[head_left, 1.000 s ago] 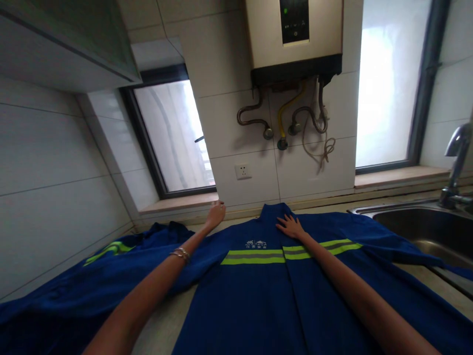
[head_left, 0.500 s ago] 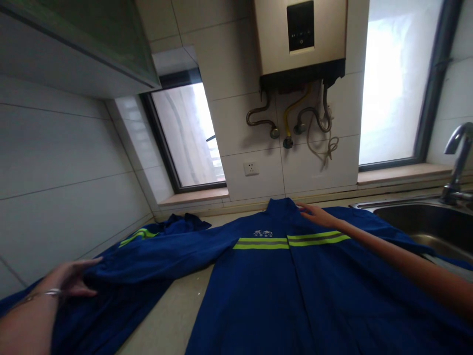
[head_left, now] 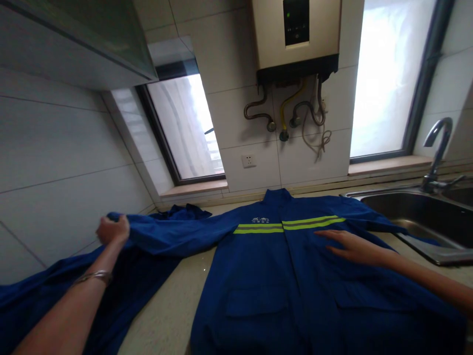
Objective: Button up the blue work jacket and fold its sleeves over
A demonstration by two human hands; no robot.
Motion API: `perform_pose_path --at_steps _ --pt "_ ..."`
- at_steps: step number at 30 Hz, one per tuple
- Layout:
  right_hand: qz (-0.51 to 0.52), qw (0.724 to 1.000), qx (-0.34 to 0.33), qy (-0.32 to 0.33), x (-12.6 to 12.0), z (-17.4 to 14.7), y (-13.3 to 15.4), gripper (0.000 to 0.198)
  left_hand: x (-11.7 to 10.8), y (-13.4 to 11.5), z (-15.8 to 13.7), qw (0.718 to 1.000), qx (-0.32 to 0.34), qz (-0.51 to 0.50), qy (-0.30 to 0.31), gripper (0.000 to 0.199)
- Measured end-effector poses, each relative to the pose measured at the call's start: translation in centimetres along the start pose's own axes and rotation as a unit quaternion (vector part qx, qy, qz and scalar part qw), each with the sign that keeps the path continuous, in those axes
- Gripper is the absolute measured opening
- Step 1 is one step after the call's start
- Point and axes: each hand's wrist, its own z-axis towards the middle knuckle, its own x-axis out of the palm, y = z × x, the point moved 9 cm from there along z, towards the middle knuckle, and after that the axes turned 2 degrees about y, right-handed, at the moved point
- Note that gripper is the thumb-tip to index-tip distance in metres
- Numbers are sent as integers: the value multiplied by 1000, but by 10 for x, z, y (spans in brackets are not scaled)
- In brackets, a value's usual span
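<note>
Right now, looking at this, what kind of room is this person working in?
Most likely a home kitchen. A steel sink with a faucet sits in the counter, and a water heater hangs on the tiled wall. A blue jacket lies spread on the counter.

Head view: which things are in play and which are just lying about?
In play: jacket; its sleeve, gripped and lifted by the left hand; right hand flat on the jacket front.

Lying about: sink, tap, water heater, socket, second blue garment.
</note>
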Motion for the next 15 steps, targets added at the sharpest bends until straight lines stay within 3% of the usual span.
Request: perform_pose_path --at_steps 1,2,4,6,8,11,13,15 --pt "28 999 -3 -15 -2 0 5 53 0 -23 -7 999 -20 -7 -33 18" --pt "58 998 -11 -34 -4 1 12 55 6 -60 -21 998 22 -47 -26 19" --pt "103 991 -36 -78 -11 5 32 61 21 -149 -71 972 172 -153 49 23" --pt "124 981 -66 -130 -21 7 56 67 28 -224 -145 914 278 -254 150 23" --pt "127 972 -90 -174 -30 4 82 78 24 -275 -228 845 350 -314 254 20" --pt "120 965 -120 -200 -38 -5 115 94 7 -304 -324 773 378 -367 354 13" --pt "123 960 -138 -209 -42 -13 130 94 -3 -307 -360 731 361 -415 404 10" --pt "138 955 -153 -214 -44 -20 139 86 -9 -306 -378 695 328 -461 445 9"
